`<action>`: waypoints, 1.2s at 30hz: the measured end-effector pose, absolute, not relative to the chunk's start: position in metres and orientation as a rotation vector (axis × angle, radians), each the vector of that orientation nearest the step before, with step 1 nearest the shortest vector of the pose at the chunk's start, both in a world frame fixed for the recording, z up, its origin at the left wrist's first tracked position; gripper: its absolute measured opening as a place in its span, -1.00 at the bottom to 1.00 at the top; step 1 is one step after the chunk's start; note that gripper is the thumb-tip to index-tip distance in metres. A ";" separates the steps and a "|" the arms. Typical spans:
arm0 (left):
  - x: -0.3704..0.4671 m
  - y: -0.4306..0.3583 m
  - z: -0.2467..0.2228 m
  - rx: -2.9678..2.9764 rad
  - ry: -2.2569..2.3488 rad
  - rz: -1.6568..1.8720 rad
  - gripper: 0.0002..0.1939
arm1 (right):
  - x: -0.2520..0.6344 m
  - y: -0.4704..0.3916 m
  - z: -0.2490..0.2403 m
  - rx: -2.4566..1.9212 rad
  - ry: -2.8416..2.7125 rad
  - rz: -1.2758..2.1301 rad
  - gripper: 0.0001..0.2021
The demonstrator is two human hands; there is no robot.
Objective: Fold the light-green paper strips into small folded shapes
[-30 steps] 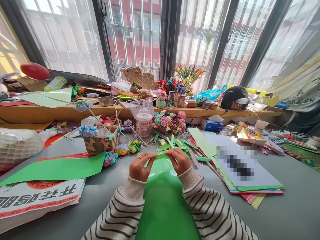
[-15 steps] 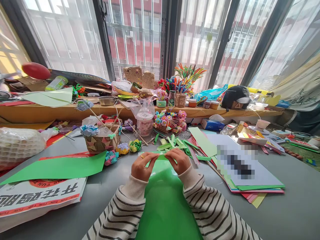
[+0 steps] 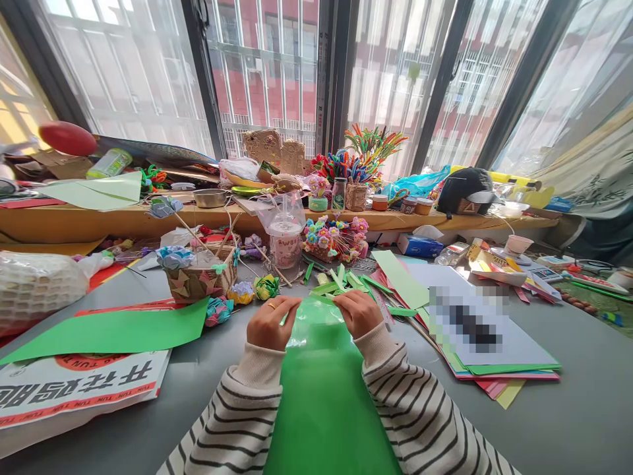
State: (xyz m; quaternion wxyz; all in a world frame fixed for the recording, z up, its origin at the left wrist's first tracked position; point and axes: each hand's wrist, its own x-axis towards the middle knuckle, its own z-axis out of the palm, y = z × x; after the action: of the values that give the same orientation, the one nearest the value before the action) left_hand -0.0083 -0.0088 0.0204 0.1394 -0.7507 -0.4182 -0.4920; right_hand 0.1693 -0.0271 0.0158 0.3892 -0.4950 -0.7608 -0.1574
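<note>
A glossy green sheet runs up the middle, between my two sleeves. At its upper left edge my left hand, a ring on one finger, has thumb and forefinger pinched; what they hold, if anything, is hidden. Across the sheet's top right, my right hand is closed in a pinch. A thin green paper strip pokes out leftward from its fingertips. Several cut green paper strips lie in a loose pile just beyond my hands. Their fingertips are apart, with the sheet's top edge showing between.
Left are a basket of paper flowers, a green sheet of paper and a printed bag. A stack of coloured paper lies right. Behind stand a lidded cup, crochet flowers and a cluttered ledge.
My hands were close together over the sheet's top edge. They have moved apart, the left hand going left and the right slightly right, with the strip's end now by the right fingertips.
</note>
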 end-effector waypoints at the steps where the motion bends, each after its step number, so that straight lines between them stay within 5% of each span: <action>1: -0.010 -0.008 0.021 -2.135 -1.211 -1.451 -0.85 | 0.170 -0.027 0.016 -1.264 -1.932 -0.403 -0.81; 23: -0.004 -0.006 0.011 -2.340 -0.913 -1.226 -0.85 | 0.165 -0.029 0.017 -1.134 -1.914 -0.248 -0.78; 36: -0.005 -0.006 0.012 -2.313 -0.955 -1.274 -0.85 | 0.164 -0.030 0.020 -1.169 -1.825 -0.492 -0.90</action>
State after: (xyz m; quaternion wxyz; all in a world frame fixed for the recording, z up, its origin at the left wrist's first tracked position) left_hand -0.0051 -0.0059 0.0122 0.1660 -0.8123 -0.3352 -0.4474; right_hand 0.1641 -0.0297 0.0199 0.4437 -0.4716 -0.7358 -0.1983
